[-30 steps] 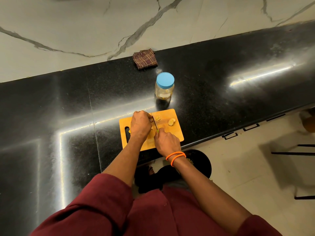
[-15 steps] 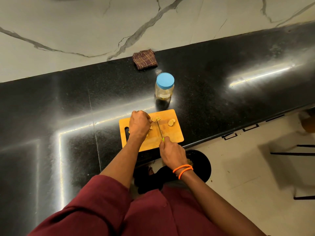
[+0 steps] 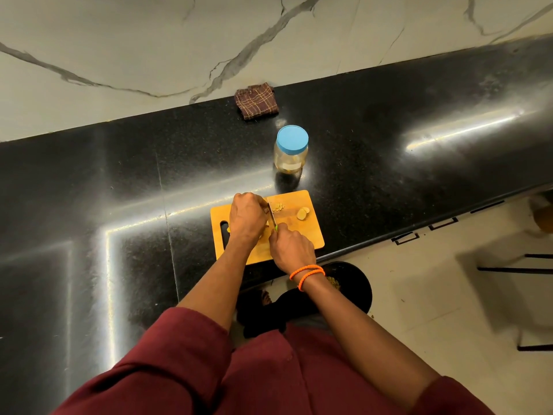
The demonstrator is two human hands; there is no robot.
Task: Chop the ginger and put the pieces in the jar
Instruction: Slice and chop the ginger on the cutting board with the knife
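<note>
A wooden cutting board (image 3: pixel 311 235) lies at the near edge of the black counter. My left hand (image 3: pixel 247 218) presses down on a piece of ginger that it mostly hides. My right hand (image 3: pixel 291 248) grips a green-handled knife (image 3: pixel 271 217), whose blade stands right against my left fingers. Small chopped ginger bits (image 3: pixel 279 206) lie just past the blade, and two ginger slices (image 3: pixel 302 213) rest toward the board's right side. Behind the board stands a clear jar (image 3: pixel 290 158) closed with a blue lid (image 3: pixel 292 138), some pieces inside.
A folded brown checked cloth (image 3: pixel 256 100) lies at the counter's back edge against the marble wall. A round black stool (image 3: pixel 353 290) stands on the floor below the counter's edge. Black chair legs (image 3: pixel 520 269) stand at the right.
My right hand pulled the knife back toward me half a second ago, then pushed it forward again against my left fingers. My left hand stayed on the ginger.
</note>
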